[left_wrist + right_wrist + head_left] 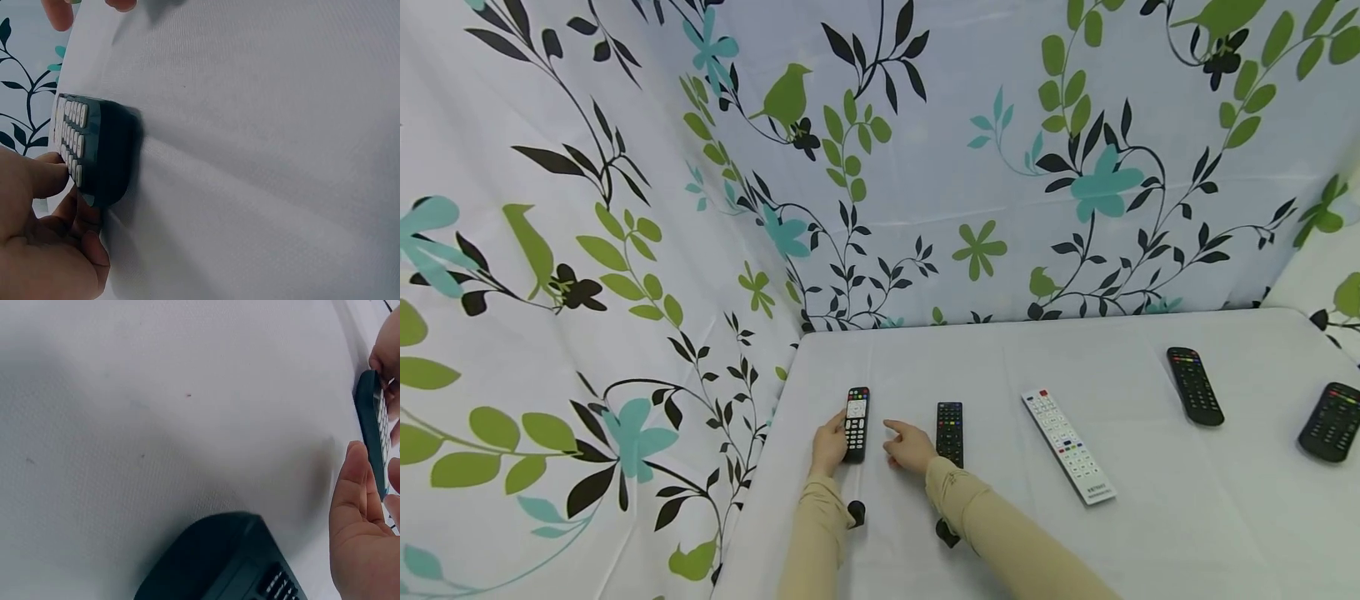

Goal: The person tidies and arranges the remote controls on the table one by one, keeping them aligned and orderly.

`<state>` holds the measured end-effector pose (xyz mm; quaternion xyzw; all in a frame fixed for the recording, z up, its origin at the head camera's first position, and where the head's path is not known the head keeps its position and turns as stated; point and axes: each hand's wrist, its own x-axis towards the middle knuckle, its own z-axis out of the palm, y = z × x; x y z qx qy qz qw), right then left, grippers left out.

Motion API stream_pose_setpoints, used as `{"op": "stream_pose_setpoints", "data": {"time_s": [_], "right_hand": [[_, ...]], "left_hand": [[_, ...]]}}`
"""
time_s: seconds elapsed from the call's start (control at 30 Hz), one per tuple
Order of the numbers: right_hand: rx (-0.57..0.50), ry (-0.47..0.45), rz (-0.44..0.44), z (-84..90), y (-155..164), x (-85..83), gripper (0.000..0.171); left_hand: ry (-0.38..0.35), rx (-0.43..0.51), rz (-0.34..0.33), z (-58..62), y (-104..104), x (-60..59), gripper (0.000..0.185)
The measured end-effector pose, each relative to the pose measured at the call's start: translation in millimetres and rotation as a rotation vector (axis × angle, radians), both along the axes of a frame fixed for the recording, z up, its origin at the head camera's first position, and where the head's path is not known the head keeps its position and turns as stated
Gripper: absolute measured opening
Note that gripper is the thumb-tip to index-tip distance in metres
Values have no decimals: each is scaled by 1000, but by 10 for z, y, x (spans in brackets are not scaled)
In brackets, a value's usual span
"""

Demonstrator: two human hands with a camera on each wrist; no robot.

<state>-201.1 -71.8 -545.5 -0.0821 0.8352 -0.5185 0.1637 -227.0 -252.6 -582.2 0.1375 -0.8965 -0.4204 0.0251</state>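
Observation:
At the left of the table, my left hand [829,446] grips a black remote control [857,454] with white keys and coloured buttons on top. The left wrist view shows the thumb over the keypad edge of that remote [115,150], while the other fingers curl at its side, partly hidden. My right hand [912,447] holds nothing; its fingers reach toward the gripped remote, index finger foremost. In the right wrist view those fingers are loosely extended. A second black remote [950,429] lies by the right wrist, its lower part covered by the sleeve.
Farther right on the white-covered table [985,358] lie a white remote [1067,446], a black remote [1195,386] and another black one [1332,422] near the right edge. Leaf-and-bird patterned curtains [910,233] hang behind and to the left.

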Motion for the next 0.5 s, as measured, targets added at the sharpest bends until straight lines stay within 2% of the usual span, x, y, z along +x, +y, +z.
{"op": "stream_pose_setpoints", "data": {"time_s": [0.07,0.13,0.27,0.37,0.5], "right_hand": [[-6,3,2,-3,-5,2,47],[-9,1,1,-10,-8,6,48],[-12,-2,-13,-28,-18,14,48],[-13,-6,-25,-53,-48,24,47],[-35,-10,-26,-94,-100,42,49]], "left_hand": [[-27,-9,-6,137,85,65,40],[-53,-36,-22,196,140,106,40],[-65,-25,-33,200,196,126,39],[-46,-31,-63,199,203,128,39],[-70,-2,-108,243,197,149,39]]}}
